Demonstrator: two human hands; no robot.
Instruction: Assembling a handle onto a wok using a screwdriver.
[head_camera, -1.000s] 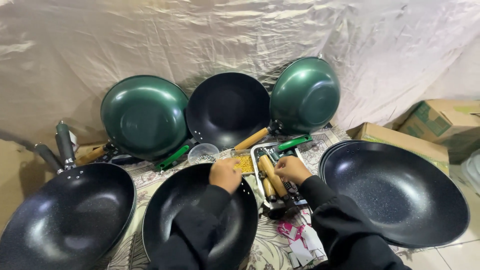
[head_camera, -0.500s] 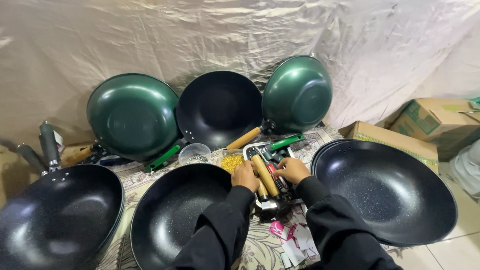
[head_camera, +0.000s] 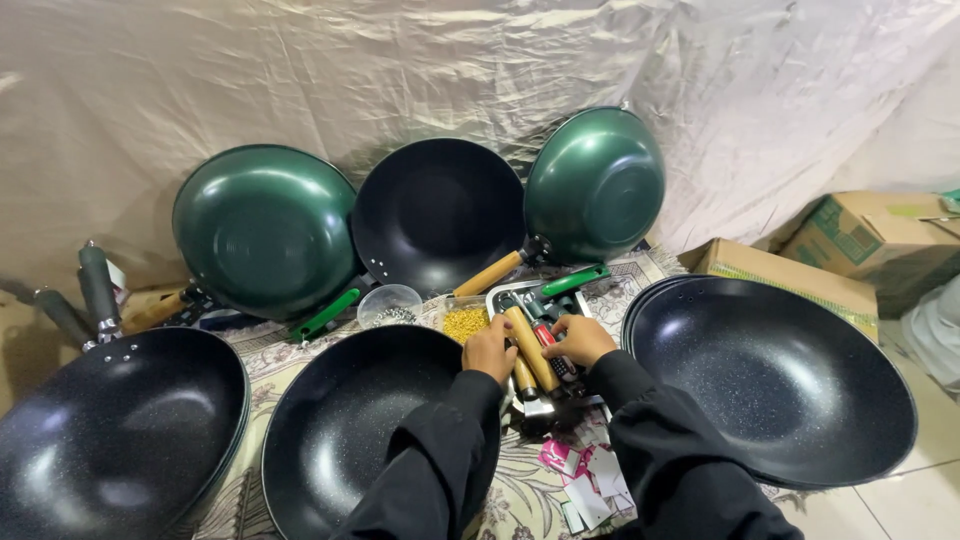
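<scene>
Wooden handle (head_camera: 529, 346), light tan, smooth, rod-shaped, lies diagonally in a shallow metal tray (head_camera: 497, 294) on the patterned cloth-covered surface (head_camera: 250, 345), among other loose handles, one red (head_camera: 546, 337) and some dark. Left hand (head_camera: 490, 348) rests curled against its left side, fingers touching it; a full grasp I cannot tell. Right hand (head_camera: 579, 339) sits on the tray's right side, fingers bent down onto the dark and red handles; whether it grips one I cannot tell. Both arms in black sleeves. Near edge: small pink and white paper packets (head_camera: 585, 475) lie just below the tray. Black speckled wok (head_camera: 345, 425) directly under the left arm, another black wok (head_camera: 115, 430) far left with dark handles sticking up, big black wok stack (head_camera: 775, 380) at right, partly off the surface over the tiled floor. Beside the tray's left: heap of small yellow bits (head_camera: 465, 322), then a clear plastic cup (head_camera: 388, 305) with small metal parts. Green handle (head_camera: 575, 281) at the tray's top edge, another green handle (head_camera: 324, 314) left. Farther back, leaning on a crumpled beige sheet (head_camera: 400, 70): green wok (head_camera: 265, 230), black wok (head_camera: 438, 212) with a wooden handle, green wok (head_camera: 595, 185). Cardboard boxes (head_camera: 860, 240) far right.
</scene>
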